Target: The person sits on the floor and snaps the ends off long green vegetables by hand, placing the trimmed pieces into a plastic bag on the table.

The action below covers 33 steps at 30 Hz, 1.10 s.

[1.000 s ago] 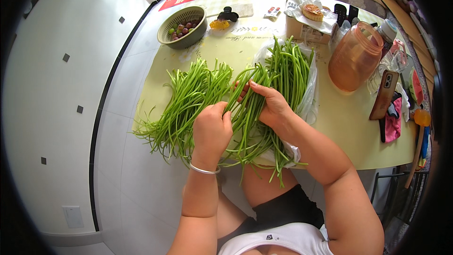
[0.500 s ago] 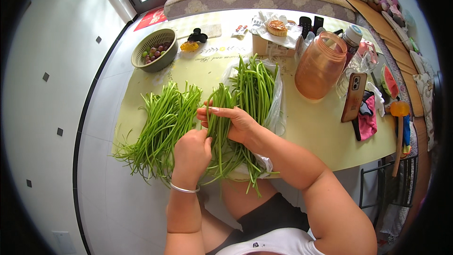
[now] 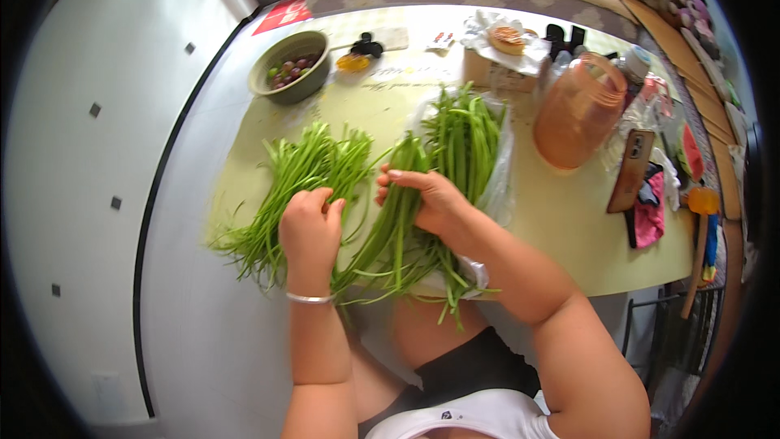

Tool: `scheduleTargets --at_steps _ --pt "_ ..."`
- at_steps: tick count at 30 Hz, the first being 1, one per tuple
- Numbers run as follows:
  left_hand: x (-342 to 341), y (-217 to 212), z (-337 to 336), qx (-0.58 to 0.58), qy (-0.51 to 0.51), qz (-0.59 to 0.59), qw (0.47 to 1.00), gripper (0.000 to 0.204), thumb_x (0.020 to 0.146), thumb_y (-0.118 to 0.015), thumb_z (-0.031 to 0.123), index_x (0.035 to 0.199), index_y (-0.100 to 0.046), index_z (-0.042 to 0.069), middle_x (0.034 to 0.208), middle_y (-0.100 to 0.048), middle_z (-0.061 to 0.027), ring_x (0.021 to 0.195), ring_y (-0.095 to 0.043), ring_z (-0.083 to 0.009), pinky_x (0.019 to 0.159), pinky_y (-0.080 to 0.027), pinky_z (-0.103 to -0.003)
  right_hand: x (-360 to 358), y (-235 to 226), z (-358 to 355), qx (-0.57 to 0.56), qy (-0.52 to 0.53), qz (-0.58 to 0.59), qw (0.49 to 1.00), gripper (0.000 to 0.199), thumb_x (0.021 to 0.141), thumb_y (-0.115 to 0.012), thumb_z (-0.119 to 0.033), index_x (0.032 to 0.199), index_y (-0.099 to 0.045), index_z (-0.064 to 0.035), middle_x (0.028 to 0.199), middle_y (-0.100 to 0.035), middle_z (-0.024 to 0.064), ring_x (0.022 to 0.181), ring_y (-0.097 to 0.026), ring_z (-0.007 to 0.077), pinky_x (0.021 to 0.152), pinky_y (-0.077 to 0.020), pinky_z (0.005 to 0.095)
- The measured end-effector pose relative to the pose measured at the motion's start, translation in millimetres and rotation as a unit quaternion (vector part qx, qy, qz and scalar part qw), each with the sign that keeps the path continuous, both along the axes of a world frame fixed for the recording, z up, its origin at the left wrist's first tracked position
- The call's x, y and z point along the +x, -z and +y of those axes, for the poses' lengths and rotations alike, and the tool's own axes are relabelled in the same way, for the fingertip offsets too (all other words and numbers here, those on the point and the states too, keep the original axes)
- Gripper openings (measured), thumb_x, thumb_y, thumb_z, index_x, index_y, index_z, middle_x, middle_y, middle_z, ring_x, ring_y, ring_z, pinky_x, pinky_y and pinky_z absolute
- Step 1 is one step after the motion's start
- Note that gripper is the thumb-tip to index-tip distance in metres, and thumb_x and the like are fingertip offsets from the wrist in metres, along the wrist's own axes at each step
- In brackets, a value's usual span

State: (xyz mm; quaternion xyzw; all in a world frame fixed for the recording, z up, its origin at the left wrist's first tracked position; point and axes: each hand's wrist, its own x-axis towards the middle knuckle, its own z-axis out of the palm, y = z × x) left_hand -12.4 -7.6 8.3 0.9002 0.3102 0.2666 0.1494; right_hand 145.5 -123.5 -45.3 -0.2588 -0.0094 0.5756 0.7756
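Three clusters of green stems show at the table [image 3: 552,228], and the middle one, the held bunch [image 3: 390,213], is in the right hand [image 3: 439,203]. That hand's fingers are clamped around the held bunch: the thumb crosses its upper side, the other fingertips show at its left edge, and the stems pass through the grip, their lower ends trailing toward the person. The left hand [image 3: 311,228] is to the left of the held bunch, fingers curled with the thumb close to them; I cannot tell whether a stem is pinched there. Left of the held bunch, a loose pile [image 3: 313,158] fans out behind and around that hand. Just right of the held bunch, another pile [image 3: 463,134] lies on a clear plastic bag [image 3: 501,187]. Beyond the held bunch and to its left stands a round basket [image 3: 302,94] of grapes [image 3: 291,71]; beyond it and to its right stands an orange jar [image 3: 569,122].
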Motion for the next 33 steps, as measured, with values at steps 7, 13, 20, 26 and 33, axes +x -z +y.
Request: scheduleTargets --at_steps 7,13,20,26,33 --pt "-1.0 18.8 15.9 0.005 -0.026 0.061 0.998 0.018 0.074 -0.076 0.016 0.087 -0.070 0.005 0.085 -0.063 -0.0133 0.080 -0.063 -0.0321 0.070 -0.050 -0.042 1.2 -1.8 -1.6 0.001 0.000 -0.004 1.000 0.027 0.086 -0.065 -0.004 0.111 -0.057 0.0020 0.093 -0.066 0.0111 0.083 -0.065 0.0216 0.080 -0.0558 0.0381" --pt "8.2 37.2 14.4 0.046 -0.019 0.056 0.997 0.039 0.075 -0.077 0.020 0.106 -0.065 0.001 0.104 -0.063 -0.0155 0.092 -0.063 -0.0330 0.080 -0.051 -0.041 1.1 -0.4 -0.9 -0.001 -0.003 -0.004 1.000 0.026 0.087 -0.065 -0.004 0.110 -0.056 0.0020 0.093 -0.066 0.0111 0.083 -0.065 0.0217 0.079 -0.0560 0.0376" --pt "13.4 47.2 17.7 0.039 -0.039 0.079 0.995 0.036 0.080 -0.074 0.021 0.109 -0.064 0.002 0.100 -0.061 -0.0140 0.090 -0.063 -0.0327 0.076 -0.052 -0.041 3.3 1.7 -1.9 0.008 -0.009 0.001 1.000 0.026 0.086 -0.065 -0.004 0.110 -0.056 0.0020 0.093 -0.066 0.0111 0.082 -0.065 0.0216 0.078 -0.0559 0.0375" --pt "14.9 48.3 20.8 0.014 -0.050 0.055 0.997 0.026 0.080 -0.072 0.017 0.102 -0.065 0.004 0.097 -0.062 -0.0138 0.086 -0.062 -0.0324 0.073 -0.051 -0.042 0.3 -3.2 -1.2 -0.006 -0.002 -0.004 1.000 0.025 0.086 -0.065 -0.004 0.109 -0.057 0.0019 0.091 -0.066 0.0105 0.081 -0.065 0.0210 0.077 -0.0558 0.0370" --pt "16.7 42.5 17.6 -0.013 -0.054 0.004 0.998 0.026 0.077 -0.074 0.012 0.100 -0.065 0.005 0.090 -0.064 -0.0116 0.082 -0.063 -0.0317 0.071 -0.051 -0.041 0.9 -0.8 -1.4 -0.002 -0.006 -0.004 1.000 0.026 0.086 -0.065 -0.005 0.109 -0.057 0.0022 0.091 -0.066 0.0105 0.081 -0.065 0.0210 0.077 -0.0556 0.0370"
